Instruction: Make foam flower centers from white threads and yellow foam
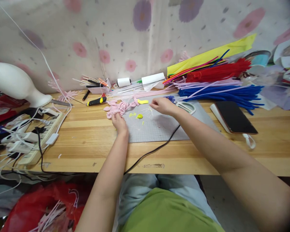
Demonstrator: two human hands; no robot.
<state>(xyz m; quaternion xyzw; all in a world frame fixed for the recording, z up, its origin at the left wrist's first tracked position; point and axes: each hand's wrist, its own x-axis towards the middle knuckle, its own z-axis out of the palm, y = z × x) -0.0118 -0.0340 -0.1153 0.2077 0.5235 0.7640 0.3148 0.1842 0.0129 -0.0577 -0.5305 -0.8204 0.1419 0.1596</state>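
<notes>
My left hand (120,123) is closed at the near edge of a cluster of pink fuzzy petal-shaped pieces (122,107) with thin white stems. What lies between its fingertips is too small to make out. Over the grey cutting mat (156,130), my right hand (162,106) is pinched, its fingertips close to a yellow strip (143,101) and some thin white stems (148,111). Whether it grips one of them I cannot tell. Between my hands lie a small round yellow piece (140,116) and several yellow scraps. Scissors (187,107) rest just beyond my right wrist.
A yellow-and-black utility knife (96,101) lies behind on the left. Blue pipe cleaners (222,96) and red ones (215,72) are piled at the back right. A phone (235,117) sits at the right, a power strip (42,138) at the left. A black cable (152,150) crosses the mat.
</notes>
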